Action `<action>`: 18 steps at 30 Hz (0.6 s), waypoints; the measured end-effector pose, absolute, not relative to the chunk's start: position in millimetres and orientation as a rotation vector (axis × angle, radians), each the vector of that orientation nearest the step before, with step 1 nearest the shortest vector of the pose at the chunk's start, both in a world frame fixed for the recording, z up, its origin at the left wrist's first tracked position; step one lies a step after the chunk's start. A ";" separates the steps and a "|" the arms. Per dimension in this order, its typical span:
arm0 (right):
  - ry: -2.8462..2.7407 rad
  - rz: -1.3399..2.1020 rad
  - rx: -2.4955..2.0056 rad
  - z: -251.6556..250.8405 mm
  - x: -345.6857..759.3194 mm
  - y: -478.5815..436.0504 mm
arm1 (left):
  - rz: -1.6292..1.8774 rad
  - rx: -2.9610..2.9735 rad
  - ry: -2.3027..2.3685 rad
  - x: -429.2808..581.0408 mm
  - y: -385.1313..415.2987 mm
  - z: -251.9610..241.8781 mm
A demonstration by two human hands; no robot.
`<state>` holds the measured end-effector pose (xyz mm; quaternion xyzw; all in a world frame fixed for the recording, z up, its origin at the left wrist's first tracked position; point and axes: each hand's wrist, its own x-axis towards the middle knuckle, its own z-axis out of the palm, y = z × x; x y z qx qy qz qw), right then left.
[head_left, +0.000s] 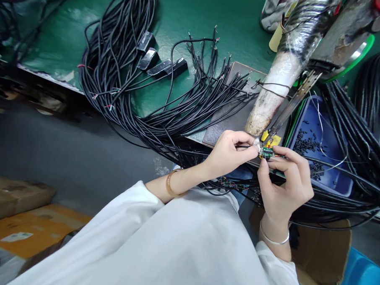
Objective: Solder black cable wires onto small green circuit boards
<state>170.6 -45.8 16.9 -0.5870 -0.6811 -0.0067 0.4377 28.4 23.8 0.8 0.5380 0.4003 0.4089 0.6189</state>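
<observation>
Between thumb and fingers, my left hand pinches the end of a black cable just left of a small green circuit board. A bit of white shows at those fingertips. My right hand grips the board at its right and lower edges, its fingers curled. Right above the board are the yellow-tipped end of a soldering fixture and the stained lower end of a white wrapped tube. Fingertips partly cover the joint between cable and board.
Bundled black cables with stripped ends spread across the green table. A blue tray of small black pieces sits at right, with more cables beside it. Several boards hang near my lap. A cardboard box stands below.
</observation>
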 end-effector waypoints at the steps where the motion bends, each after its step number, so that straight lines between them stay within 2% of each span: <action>1: -1.700 -0.016 -1.458 17.0 170.5 -46.1 | 0.942 1.236 0.924 28.1 23.8 1.0; 9: -1.799 -0.065 -1.434 8.1 171.7 -49.0 | 0.845 1.248 0.916 20.6 23.2 1.7; 18: -2.090 -0.267 -1.284 6.8 201.6 -50.3 | 0.840 1.437 0.874 12.8 17.3 5.2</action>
